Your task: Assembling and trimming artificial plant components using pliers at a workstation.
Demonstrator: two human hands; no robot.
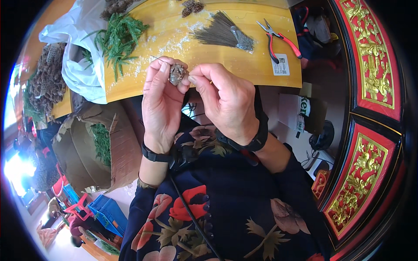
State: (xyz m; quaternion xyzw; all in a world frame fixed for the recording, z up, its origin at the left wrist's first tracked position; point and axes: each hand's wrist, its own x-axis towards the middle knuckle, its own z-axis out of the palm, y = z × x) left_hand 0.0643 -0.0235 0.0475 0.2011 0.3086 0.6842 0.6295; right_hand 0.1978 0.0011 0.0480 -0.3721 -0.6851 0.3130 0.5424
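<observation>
Just beyond the table's near edge, my left hand (160, 102) pinches a small brown-grey pinecone (176, 75) between thumb and fingers. A thin dark wire (155, 58) sticks out past the left fingertips. Close on the pinecone's right side, the thumb and forefinger of my right hand (228, 100) are pressed together. What they grip is too small to make out. Farther off on the yellow table lie a fanned bundle of thin dark wires (220, 34), bound at one end, and pliers with red and black handles (278, 41).
Green sprigs (119, 39) lie by a white plastic bag (72, 48), with a pinecone heap (48, 82) to its left. A labelled white card (281, 65) sits near the table's right edge. Below are a cardboard box (124, 148) and blue crate (109, 213). Carved panels (370, 56) stand right.
</observation>
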